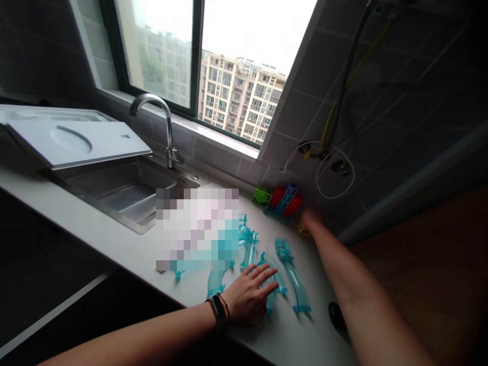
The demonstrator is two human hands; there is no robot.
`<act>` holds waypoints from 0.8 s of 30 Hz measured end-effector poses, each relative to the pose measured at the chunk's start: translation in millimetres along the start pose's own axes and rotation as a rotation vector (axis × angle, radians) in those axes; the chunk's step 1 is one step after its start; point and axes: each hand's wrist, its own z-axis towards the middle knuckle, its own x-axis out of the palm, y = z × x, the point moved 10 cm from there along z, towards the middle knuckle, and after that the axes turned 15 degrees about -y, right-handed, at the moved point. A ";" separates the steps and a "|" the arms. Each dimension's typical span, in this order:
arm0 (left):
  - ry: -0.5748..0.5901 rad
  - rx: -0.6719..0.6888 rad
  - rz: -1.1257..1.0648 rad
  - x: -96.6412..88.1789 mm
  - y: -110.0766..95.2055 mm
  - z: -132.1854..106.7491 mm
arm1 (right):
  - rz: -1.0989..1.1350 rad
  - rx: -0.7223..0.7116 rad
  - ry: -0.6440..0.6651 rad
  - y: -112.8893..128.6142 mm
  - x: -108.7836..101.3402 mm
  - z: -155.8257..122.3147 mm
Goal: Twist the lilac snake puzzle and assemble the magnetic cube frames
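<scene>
My left hand [249, 295] lies palm down on the white countertop, fingers stretched out and slightly spread. Its fingertips rest over a curved translucent teal plastic track piece [280, 278]. Right of it lies another long curved teal track piece [298, 284], and a shorter bent one [216, 278] is to its left. My right hand [310, 217] is reaching to the back by the wall, beside a yellow plastic piece [303, 228]. Its fingers are blurred, so a grip cannot be made out. Close by are red blocks [293, 204] and a green block [262, 195].
A steel sink [143, 227] with a curved faucet [169, 127] is at the left, partly covered by a white foam panel [102, 145]. A blurred-out patch hides part of the counter [183, 290]. Cables [335, 117] hang on the right wall, beside a window.
</scene>
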 end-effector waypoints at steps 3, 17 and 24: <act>0.007 0.010 -0.001 -0.8 -0.6 0.8 | -0.089 0.095 0.103 -25.9 5.3 -1.5; -0.040 0.074 0.034 0.8 -4.0 -2.2 | 0.010 -0.010 0.029 -36.8 -106.5 -78.1; -0.004 0.379 -0.046 -23.1 -56.1 -3.8 | 0.345 -0.271 -0.169 -8.3 -154.3 -219.1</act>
